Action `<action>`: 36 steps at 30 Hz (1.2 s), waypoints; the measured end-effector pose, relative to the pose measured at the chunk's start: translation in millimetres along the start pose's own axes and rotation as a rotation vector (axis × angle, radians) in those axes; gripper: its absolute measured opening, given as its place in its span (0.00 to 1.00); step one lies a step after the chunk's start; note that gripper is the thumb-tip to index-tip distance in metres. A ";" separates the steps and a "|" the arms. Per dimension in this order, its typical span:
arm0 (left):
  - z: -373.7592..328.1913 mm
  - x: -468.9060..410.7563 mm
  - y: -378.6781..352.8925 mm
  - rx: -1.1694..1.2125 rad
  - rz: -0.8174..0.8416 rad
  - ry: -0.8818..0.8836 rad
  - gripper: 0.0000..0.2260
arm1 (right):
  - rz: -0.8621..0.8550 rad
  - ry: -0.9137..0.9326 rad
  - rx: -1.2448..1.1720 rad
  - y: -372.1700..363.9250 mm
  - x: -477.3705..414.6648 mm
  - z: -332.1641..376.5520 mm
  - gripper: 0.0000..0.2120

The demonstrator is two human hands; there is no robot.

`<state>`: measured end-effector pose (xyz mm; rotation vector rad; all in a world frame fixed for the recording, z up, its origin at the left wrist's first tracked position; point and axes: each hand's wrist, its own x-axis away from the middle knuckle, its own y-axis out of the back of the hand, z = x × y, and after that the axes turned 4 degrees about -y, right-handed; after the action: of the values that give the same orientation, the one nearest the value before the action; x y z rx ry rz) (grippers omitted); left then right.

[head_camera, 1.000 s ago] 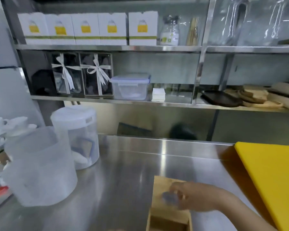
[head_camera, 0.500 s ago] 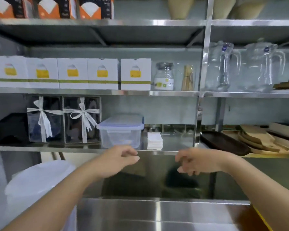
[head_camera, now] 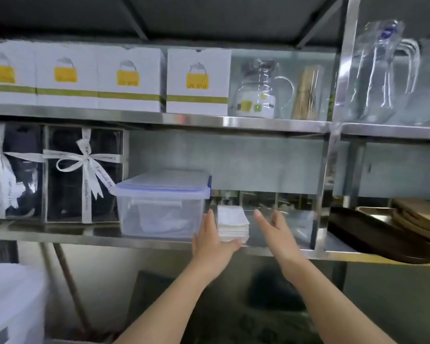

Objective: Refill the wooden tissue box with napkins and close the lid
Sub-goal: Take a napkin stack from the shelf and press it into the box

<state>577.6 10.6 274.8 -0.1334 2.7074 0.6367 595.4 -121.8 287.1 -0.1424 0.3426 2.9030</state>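
A small stack of white napkins [head_camera: 233,224] sits on the lower steel shelf [head_camera: 159,240], just right of a clear plastic container. My left hand [head_camera: 212,240] reaches up to the stack's left side, fingers straight, thumb curled under its front edge. My right hand [head_camera: 274,232] is raised on the stack's right, fingers spread, a short gap from it. Neither hand holds anything. The wooden tissue box is out of view.
The clear lidded container [head_camera: 160,203] stands touching my left hand's side. Ribboned gift boxes [head_camera: 83,175] fill the shelf's left. Dark and wooden trays [head_camera: 382,234] lie right of a steel post [head_camera: 324,184]. White cartons [head_camera: 197,81] and glass jugs [head_camera: 380,70] occupy the upper shelf.
My view has lifted from the counter and wooden box up to the shelves. Both hands have risen from below the shelf edge and now flank the napkin stack.
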 end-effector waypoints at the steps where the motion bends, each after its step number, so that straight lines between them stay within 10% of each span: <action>1: 6.5 -5.3 -2.7 -0.067 0.012 0.039 0.40 | 0.024 -0.039 0.019 -5.8 -5.9 -7.6 0.40; 8: 28.6 -17.4 -17.6 -0.102 0.144 0.082 0.35 | 0.133 0.022 0.382 -26.4 -13.5 -25.4 0.30; 17: 18.2 -9.0 -15.9 0.452 0.088 0.166 0.25 | 0.166 -0.004 0.087 -27.0 -2.3 -28.0 0.25; 22: 23.6 -11.9 -6.1 0.248 0.106 0.089 0.23 | -0.179 -0.054 -0.090 -21.6 2.3 -28.9 0.20; 29: 26.2 -3.2 -5.5 -0.064 0.208 -0.040 0.32 | 0.057 -0.366 -0.307 -39.8 1.8 -13.5 0.24; 36: 27.8 4.0 -2.7 -0.114 0.264 -0.074 0.33 | -0.121 -0.423 -0.453 -46.9 -7.4 -12.2 0.16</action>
<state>583.3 20.6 249.0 0.2185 2.6386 0.8543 613.9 -81.6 266.0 0.3639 -0.3805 2.7414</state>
